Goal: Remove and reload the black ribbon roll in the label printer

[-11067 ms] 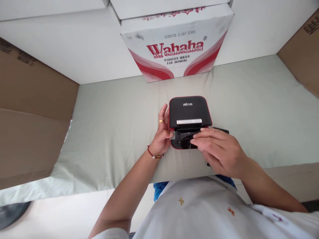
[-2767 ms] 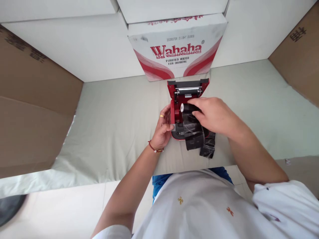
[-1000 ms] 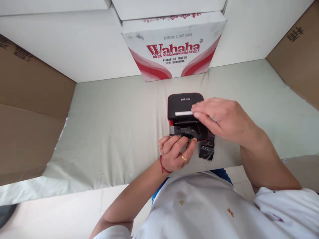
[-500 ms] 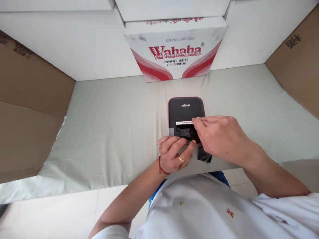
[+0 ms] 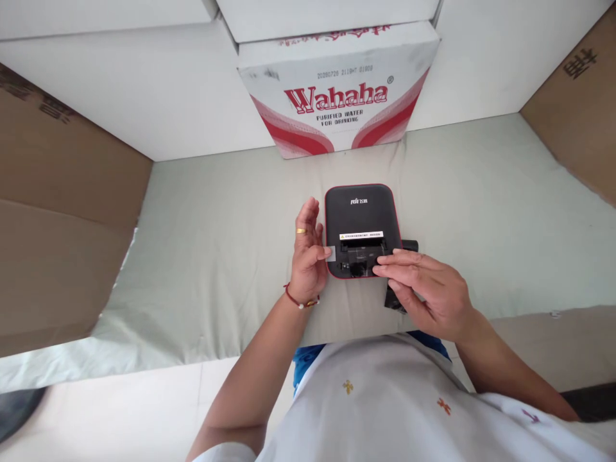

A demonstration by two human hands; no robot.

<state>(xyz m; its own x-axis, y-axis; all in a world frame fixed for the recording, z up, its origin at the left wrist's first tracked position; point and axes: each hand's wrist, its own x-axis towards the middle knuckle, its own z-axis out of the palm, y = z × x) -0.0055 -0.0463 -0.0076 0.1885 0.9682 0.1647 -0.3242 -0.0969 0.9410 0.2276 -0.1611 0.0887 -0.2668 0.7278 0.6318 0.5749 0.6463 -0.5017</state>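
While the small black printer (image 5: 360, 218) sits lid shut on the cloth-covered surface (image 5: 216, 256), just in front of the water carton (image 5: 339, 96), the left hand (image 5: 308, 260) braces its left side, fingers spread, thumb on the grey side tab (image 5: 331, 253). The right hand (image 5: 428, 292) lies flat and holds nothing, fingertips on the front right corner, over a black strip (image 5: 410, 245). Judgement: press lightly, brace firmly from the left; the cloth may let the printer slide.
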